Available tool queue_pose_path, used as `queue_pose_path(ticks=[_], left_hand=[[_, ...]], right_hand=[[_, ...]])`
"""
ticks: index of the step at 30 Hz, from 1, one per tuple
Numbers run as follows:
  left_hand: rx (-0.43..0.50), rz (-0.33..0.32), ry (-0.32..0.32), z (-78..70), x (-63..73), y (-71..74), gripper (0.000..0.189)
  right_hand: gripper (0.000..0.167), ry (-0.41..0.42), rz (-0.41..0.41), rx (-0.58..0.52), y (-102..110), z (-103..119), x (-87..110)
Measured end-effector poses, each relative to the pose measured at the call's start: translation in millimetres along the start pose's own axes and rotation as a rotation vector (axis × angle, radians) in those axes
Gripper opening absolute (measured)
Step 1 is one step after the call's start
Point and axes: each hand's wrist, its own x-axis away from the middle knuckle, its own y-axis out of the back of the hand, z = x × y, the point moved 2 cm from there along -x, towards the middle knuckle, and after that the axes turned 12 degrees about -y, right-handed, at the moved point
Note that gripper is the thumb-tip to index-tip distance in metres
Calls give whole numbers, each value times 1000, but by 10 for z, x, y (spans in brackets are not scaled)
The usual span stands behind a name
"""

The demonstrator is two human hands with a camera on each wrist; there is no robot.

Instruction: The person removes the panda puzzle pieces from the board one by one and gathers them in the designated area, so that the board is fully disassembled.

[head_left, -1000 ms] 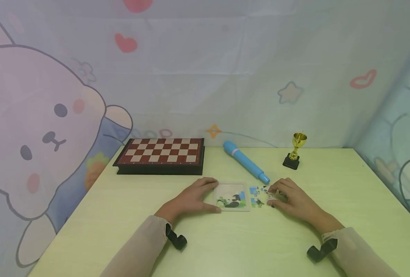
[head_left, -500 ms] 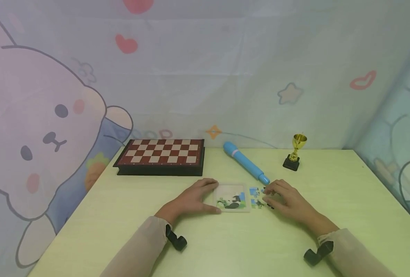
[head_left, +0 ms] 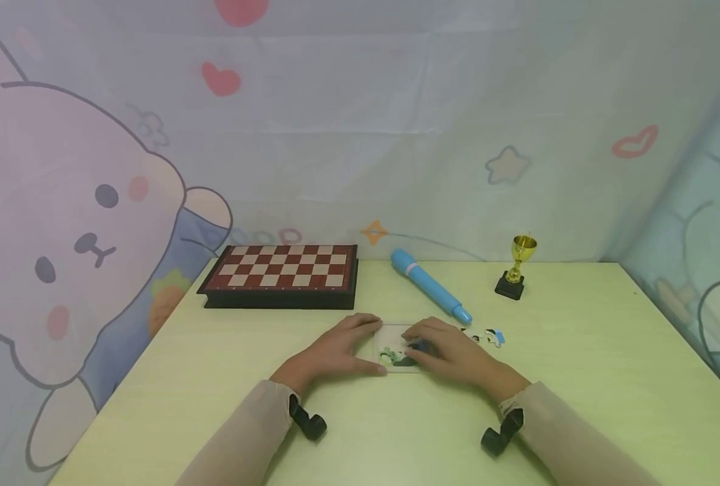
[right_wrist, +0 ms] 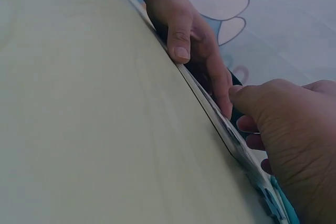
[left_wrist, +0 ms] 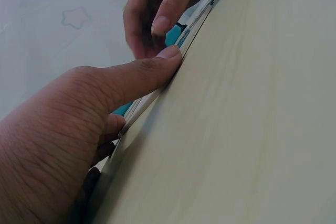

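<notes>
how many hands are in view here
2: the left hand holds the left side of the puzzle frame, and the right hand is over its right side. The wrist views show the same two.

A person's left hand (right_wrist: pixel 184 22) touches the near edge of a thin pale frame (right_wrist: pixel 216 116) (seen almost edge-on) with its thumb. Just over that frame is the right hand (right_wrist: pixel 302 135), its thumb extended and its other fingers partly hidden. Pale tabletop (right_wrist: pixel 105 119) spreads before the frame; a cartoon-printed backdrop (right_wrist: pixel 286 35) hangs behind it.
</notes>
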Motion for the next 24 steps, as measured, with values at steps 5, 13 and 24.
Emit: queue_pose_path(ticks=[5,13,24], left_hand=[[-4,3,4,13,3,1,101],[16,-2,8,11,7,-17,101],[7,-8,1,4,-2,-5,101]], right_hand=[[28,-52,-8,79,-42,30,-93],[25,-81,-64,194,10,5,-55],[24,-111,-49,217,20,-22,-65]])
